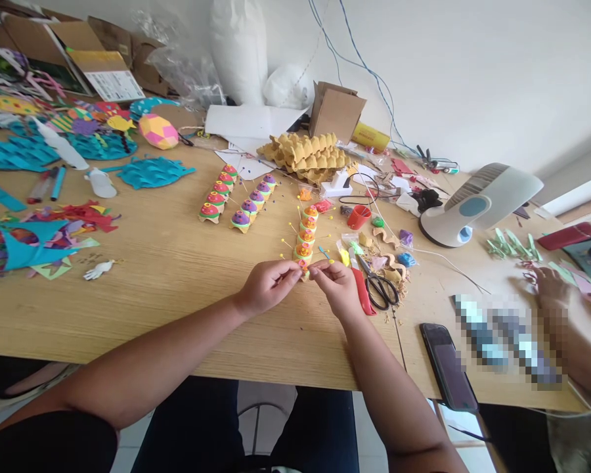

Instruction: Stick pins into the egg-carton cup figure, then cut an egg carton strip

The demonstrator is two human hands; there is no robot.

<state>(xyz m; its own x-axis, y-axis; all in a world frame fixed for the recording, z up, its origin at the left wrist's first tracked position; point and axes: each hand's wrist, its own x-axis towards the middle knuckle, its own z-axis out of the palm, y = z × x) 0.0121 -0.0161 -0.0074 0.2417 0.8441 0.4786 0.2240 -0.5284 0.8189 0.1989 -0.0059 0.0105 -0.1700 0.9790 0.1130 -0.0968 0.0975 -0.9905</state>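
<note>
My left hand and my right hand meet at the near end of an orange egg-carton caterpillar that lies on the wooden table. Both hands are closed in a pinch on its nearest segment, where yellow-headed pins stick out. What the fingertips grip besides the segment is too small to tell. Two more painted caterpillars, a red one and a purple one, lie farther back to the left.
Black scissors, a red strip and foam scraps lie right of my hands. A phone rests near the front edge. A small white fan and egg-carton pieces stand behind. Another person's hand works at the far right. Coloured paper cut-outs cover the left.
</note>
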